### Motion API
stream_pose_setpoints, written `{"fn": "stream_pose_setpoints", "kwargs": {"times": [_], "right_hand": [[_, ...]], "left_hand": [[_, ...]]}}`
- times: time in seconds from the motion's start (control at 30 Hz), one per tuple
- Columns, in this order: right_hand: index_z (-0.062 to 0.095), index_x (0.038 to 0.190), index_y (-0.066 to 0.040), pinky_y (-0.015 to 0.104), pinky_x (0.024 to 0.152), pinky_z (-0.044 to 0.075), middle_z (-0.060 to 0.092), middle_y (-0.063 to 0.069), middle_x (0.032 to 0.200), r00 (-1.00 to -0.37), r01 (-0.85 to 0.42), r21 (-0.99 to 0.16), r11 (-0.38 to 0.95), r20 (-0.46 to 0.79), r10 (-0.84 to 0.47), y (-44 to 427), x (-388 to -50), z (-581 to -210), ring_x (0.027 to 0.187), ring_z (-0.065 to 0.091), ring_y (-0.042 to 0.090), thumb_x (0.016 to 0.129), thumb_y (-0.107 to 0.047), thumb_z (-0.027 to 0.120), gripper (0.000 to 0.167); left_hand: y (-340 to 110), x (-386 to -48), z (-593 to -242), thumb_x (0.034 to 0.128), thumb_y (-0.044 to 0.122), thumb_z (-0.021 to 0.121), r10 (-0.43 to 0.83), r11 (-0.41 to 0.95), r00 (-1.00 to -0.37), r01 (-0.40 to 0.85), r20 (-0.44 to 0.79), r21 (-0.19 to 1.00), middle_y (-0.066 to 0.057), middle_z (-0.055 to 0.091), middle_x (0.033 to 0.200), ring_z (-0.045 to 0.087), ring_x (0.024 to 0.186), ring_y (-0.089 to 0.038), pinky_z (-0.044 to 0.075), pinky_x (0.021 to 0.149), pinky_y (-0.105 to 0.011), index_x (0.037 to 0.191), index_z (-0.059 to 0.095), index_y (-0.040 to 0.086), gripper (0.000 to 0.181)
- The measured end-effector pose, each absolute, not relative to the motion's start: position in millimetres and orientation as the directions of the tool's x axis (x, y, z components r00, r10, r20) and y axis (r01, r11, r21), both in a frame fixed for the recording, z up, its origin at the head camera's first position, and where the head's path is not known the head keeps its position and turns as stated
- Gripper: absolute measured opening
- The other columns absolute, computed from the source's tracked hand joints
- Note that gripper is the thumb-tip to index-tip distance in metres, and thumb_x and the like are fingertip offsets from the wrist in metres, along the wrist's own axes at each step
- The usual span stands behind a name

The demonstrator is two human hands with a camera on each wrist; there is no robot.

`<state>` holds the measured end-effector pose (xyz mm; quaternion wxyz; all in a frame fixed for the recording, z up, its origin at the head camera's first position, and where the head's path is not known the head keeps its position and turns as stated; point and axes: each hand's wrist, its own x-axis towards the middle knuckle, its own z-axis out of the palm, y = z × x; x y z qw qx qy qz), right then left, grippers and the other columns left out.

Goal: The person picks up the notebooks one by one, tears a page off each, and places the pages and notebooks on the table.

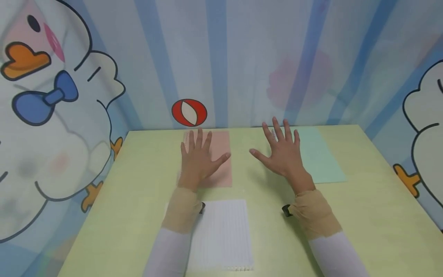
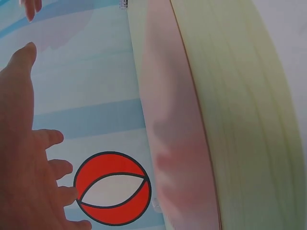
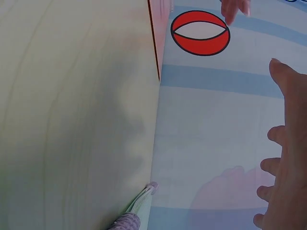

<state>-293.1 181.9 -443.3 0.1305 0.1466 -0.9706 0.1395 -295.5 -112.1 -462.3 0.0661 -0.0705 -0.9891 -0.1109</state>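
Observation:
My left hand (image 1: 199, 163), fingers spread and straight, hovers palm down over the pink notebook (image 1: 221, 169) and holds nothing. In the left wrist view the left hand (image 2: 24, 153) shows at the left edge, with the pink notebook (image 2: 177, 120) off to its side. Spread in the same way, my right hand (image 1: 284, 156) is above the left edge of the mint green notebook (image 1: 320, 154), and nothing is in it. The right wrist view has the right hand (image 3: 288, 158) at its right edge and the green notebook's spiral corner (image 3: 127, 221) at the bottom.
An open lined notebook (image 1: 221, 234) lies at the near part of the pale yellow table (image 1: 131, 192), between the forearms. Behind the table hangs a blue striped curtain (image 1: 242, 69) with a printed red and white ball (image 1: 189, 112). Printed white birds flank both sides.

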Motion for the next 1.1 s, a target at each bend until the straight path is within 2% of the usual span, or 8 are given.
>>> {"fn": "stream_pose_setpoints", "kwargs": {"times": [0.27, 0.7, 1.1], "right_hand": [[0.015, 0.172, -0.025, 0.068, 0.124, -0.002, 0.001, 0.007, 0.179, -0.924, -0.323, -0.231, 0.918, 0.287, -0.253, 181.1, -293.4, -446.2, 0.163, -0.008, 0.037, 0.096, -0.08, 0.048, 0.1], [0.013, 0.172, -0.024, 0.068, 0.125, -0.001, 0.004, 0.007, 0.179, -0.93, -0.308, -0.224, 0.925, 0.278, -0.242, 185.7, -297.8, -452.6, 0.163, -0.006, 0.037, 0.096, -0.081, 0.046, 0.101], [0.016, 0.172, -0.022, 0.069, 0.124, -0.001, 0.006, 0.009, 0.179, -0.931, -0.319, -0.235, 0.918, 0.259, -0.257, 185.5, -297.1, -451.9, 0.163, -0.006, 0.038, 0.096, -0.077, 0.053, 0.101]], "left_hand": [[-108.5, -295.1, -464.7, 0.092, 0.09, 0.035, 0.134, 0.966, -0.978, 0.165, 0.16, 0.2, -0.012, 0.0, 0.178, -0.004, 0.163, -0.04, 0.006, 0.124, -0.07, 0.172, 0.019, 0.022, 0.106], [-109.4, -293.8, -460.3, 0.0932, 0.088, 0.037, 0.132, 0.967, -0.978, 0.162, 0.159, 0.198, -0.016, 0.005, 0.178, -0.002, 0.162, -0.044, 0.008, 0.124, -0.071, 0.171, 0.021, 0.019, 0.106], [-107.3, -299.4, -466.3, 0.0922, 0.09, 0.031, 0.13, 0.968, -0.986, 0.15, 0.108, 0.202, -0.013, -0.002, 0.178, -0.007, 0.162, -0.042, 0.004, 0.125, -0.069, 0.172, 0.014, 0.022, 0.107]]}}
